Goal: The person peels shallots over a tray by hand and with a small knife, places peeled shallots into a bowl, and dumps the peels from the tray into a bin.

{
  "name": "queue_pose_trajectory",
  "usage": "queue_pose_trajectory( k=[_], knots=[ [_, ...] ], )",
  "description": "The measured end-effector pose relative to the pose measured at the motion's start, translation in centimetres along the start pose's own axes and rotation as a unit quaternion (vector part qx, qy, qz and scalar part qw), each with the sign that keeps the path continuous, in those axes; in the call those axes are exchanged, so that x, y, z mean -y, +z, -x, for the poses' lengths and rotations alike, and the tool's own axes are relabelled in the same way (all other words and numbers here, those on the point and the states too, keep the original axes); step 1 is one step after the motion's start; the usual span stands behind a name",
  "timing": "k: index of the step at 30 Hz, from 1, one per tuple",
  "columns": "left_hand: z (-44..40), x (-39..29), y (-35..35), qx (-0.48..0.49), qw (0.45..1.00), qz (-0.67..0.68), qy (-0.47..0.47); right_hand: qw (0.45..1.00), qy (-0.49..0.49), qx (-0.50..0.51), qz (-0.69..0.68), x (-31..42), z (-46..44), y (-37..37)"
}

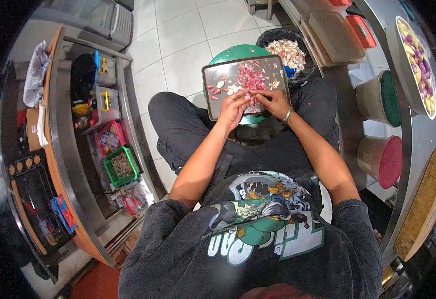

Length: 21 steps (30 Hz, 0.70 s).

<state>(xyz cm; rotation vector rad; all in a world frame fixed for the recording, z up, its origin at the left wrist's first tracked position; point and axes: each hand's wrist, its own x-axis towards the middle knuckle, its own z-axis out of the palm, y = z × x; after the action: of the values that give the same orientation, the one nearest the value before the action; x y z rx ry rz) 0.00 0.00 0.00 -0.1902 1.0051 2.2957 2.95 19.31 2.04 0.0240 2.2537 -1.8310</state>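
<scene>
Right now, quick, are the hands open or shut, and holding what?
Left hand: closed, fingertips pinched over the tray; anything held is too small to tell.
Right hand: closed, fingertips close to the left's; held thing can't be told.

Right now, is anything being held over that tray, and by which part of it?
That cannot be told: the left grip and right grip are close together over the tray, covering whatever lies between them.
</scene>
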Motion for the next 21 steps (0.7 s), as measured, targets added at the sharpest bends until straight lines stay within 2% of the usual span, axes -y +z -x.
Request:
queue_pose_trajectory(
  k=[3,12,14,15,17,21],
  knots=[
    [0.3,0.3,-0.5,-0.025,0.999,-0.036,0.002,1.0,0.0,0.006,-0.019,-0.2,0.2,0.5],
    [0.0,0.3,-0.6,-0.038,0.999,-0.009,0.004,1.0,0.03,0.003,-0.001,-0.1,0.2,0.5],
    [-0.2,0.6,-1.1,-0.03,1.0,-0.003,-0.001,0.998,-0.063,-0.021,0.013,-0.5,0.1,0.7],
    [-0.1,0.4,-0.8,-0.03,1.0,-0.003,-0.001,0.998,-0.063,-0.021,0.013,-0.4,0.1,0.6],
    [0.2,0.0,0.0,-0.041,0.999,0.004,0.004,1.0,-0.003,-0.013,0.011,-0.2,0.1,0.5],
    [-0.1,0.3,-0.4,-0.045,0.998,0.035,0.019,1.0,0.026,-0.015,-0.002,-0.2,0.1,0.4]
  ],
)
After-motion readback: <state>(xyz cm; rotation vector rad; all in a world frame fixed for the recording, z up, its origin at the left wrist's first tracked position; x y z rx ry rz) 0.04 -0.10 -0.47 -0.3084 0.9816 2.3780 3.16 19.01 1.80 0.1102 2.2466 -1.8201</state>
